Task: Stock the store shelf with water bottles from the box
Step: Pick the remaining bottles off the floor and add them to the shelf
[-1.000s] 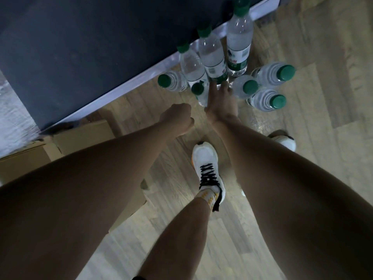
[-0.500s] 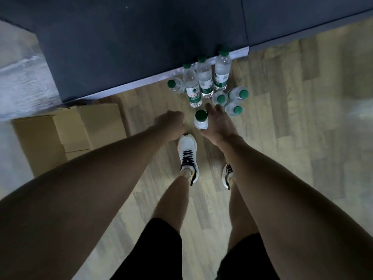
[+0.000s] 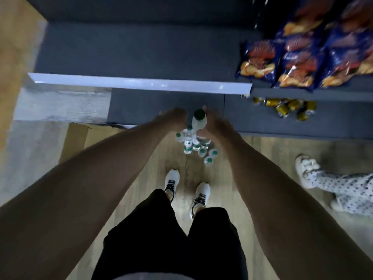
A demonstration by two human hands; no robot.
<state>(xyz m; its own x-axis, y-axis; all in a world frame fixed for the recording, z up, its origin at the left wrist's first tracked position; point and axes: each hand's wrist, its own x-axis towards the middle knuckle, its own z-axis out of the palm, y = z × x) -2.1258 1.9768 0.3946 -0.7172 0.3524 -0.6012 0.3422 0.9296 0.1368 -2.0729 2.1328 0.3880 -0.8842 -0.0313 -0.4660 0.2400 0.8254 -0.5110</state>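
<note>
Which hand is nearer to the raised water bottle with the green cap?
Right. The right hand grips the raised water bottle from its right side, while the left hand sits just left of it with a small gap and holds nothing visible.

Water bottles [image 3: 196, 147] on wood floor [image 3: 262, 150]

This is a shop aisle. Dark grey store shelving [image 3: 141, 57] with a pale price-strip edge [image 3: 141, 82] runs across twelve o'clock. At two o'clock, blue snack bags [image 3: 292, 57] stand in rows on a shelf, and golden cans [image 3: 286, 107] crowd the tier beneath. Green-capped water bottles [image 3: 193, 144] cluster on the wood-look floor [image 3: 272, 154] at the shelf foot, and a cardboard box [image 3: 80, 138] sits at ten o'clock.
</note>
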